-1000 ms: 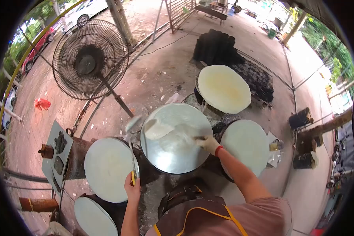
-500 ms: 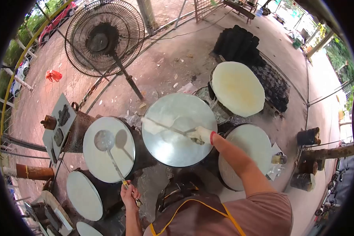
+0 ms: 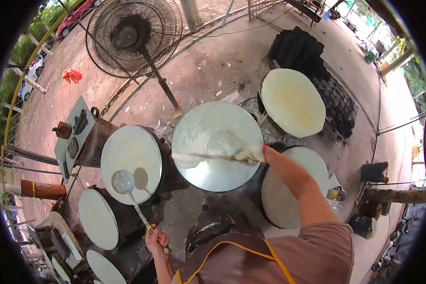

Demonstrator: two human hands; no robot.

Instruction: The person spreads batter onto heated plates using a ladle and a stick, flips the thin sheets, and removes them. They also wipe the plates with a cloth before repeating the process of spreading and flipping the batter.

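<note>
Motion smears the right hand (image 3: 252,154) and the spreading stick (image 3: 203,156), so the grip can't be read. The right arm covers part of the lower right griddle (image 3: 288,199). The bottom edge cuts off the lowest round plate (image 3: 104,269).

Around the central griddle (image 3: 217,146): ladle (image 3: 128,189) over left griddle (image 3: 131,163); two griddles right, near (image 3: 293,187) and far (image 3: 293,102); fan (image 3: 133,35) behind-left; spreader (image 3: 208,156) lying across it.
</note>
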